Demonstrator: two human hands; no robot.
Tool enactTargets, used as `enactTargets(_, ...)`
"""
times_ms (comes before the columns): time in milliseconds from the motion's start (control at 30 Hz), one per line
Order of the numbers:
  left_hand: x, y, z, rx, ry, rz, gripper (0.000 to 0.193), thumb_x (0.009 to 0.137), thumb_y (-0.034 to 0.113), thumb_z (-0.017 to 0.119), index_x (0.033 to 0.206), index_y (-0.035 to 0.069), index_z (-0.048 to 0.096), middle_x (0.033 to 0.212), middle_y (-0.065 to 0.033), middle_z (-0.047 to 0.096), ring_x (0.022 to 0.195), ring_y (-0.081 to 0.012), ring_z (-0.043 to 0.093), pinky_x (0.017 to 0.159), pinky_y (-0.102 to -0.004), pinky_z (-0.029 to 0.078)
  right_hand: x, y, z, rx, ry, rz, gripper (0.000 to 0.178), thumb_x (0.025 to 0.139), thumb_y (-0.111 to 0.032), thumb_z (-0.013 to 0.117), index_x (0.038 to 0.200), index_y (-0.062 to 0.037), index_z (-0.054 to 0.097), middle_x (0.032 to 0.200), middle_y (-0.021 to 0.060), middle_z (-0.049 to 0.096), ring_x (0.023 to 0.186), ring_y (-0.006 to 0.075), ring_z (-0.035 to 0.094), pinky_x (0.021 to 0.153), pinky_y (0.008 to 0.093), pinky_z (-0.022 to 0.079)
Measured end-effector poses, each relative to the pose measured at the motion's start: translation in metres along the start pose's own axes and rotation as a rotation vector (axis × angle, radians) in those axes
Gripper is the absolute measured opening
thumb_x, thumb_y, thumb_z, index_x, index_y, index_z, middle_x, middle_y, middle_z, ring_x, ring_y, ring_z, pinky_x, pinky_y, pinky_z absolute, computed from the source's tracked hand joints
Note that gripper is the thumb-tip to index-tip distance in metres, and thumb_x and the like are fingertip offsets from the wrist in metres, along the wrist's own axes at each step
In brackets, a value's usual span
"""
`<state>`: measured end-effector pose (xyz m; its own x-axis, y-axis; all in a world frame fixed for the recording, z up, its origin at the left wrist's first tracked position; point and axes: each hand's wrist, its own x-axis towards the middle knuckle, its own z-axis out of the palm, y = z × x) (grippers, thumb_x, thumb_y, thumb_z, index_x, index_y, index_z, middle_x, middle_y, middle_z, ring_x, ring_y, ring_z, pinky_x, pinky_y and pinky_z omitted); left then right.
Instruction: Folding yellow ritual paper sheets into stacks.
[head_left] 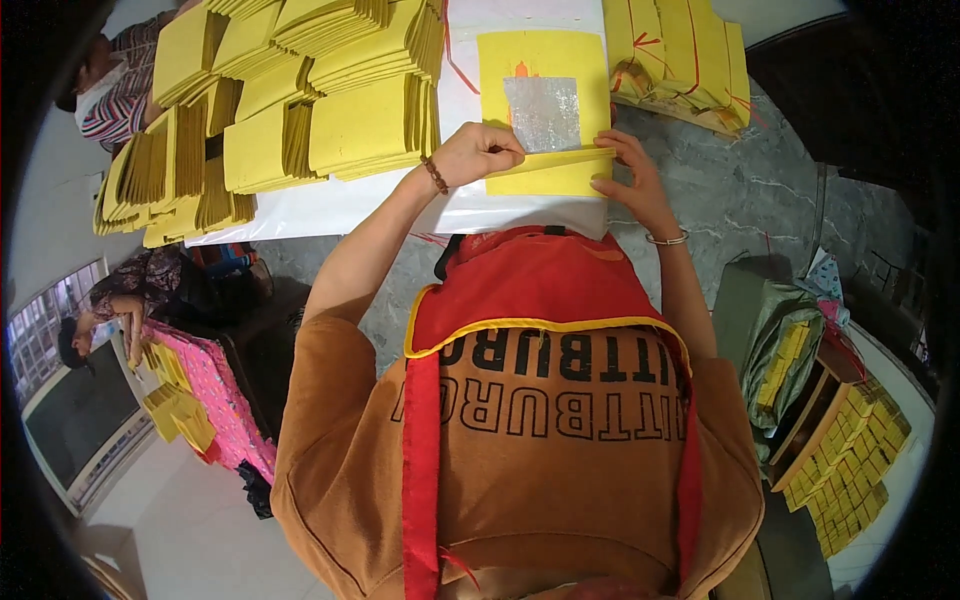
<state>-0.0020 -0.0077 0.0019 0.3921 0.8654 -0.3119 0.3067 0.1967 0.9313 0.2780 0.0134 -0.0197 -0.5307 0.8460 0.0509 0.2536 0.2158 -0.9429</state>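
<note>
A yellow paper sheet with a silver foil square and a small red print lies in front of me on a white-covered table. A raised, folded strip crosses the sheet just below the foil. My left hand is closed at the left end of this strip, thumb and fingers pinched on the paper. At the sheet's right edge, my right hand curls round the paper, its fingers at the strip's end and its thumb lower down, a gap between them. A beaded bracelet circles my left wrist, a bangle my right.
Piles of folded yellow paper crowd the table's left side. Tied yellow bundles are at the far right. A person sits at a pink-covered table on the left. Stacked yellow packs and a green sack stand at right.
</note>
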Motion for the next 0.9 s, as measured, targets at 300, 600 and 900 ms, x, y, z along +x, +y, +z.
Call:
enactTargets(300, -0.007, 0.001, 0.006, 0.051, 0.016, 0.097, 0.013, 0.082, 0.009, 0.057, 0.09, 0.001, 0.064, 0.073, -0.0043, 0.062, 0.066, -0.0086, 0.055, 0.061, -0.023, 0.045, 0.003, 0.013, 0.008, 0.101, 0.084, 0.05, 0.032, 0.077, -0.014, 0.066, 0.107, -0.0059, 0.059, 0.116, 0.0074, 0.051, 0.111, 0.0207, 0.047, 0.093, 0.0321, 0.038)
enactTargets(600, -0.02, 0.011, 0.026, 0.893, 0.04, 0.674, 0.045, 0.07, 0.015, 0.068, 0.113, 0.012, 0.056, 0.112, -0.0077, 0.054, 0.099, -0.0245, 0.05, 0.085, -0.0355, 0.04, 0.002, 0.007, 0.008, 0.136, 0.085, 0.033, 0.028, 0.078, -0.01, 0.065, 0.105, -0.0066, 0.06, 0.117, 0.0054, 0.049, 0.109, 0.0185, 0.048, 0.091, 0.0306, 0.039)
enactTargets(900, -0.012, 0.013, 0.011, 0.831, -0.059, 0.665, 0.057, 0.063, 0.022, 0.073, 0.116, 0.014, 0.053, 0.107, -0.0081, 0.054, 0.097, -0.0254, 0.049, 0.085, -0.036, 0.04, 0.003, 0.012, 0.006, 0.199, 0.079, 0.062, 0.024, 0.083, -0.016, 0.06, 0.105, -0.0067, 0.06, 0.117, 0.0051, 0.05, 0.107, 0.0164, 0.048, 0.088, 0.0281, 0.038)
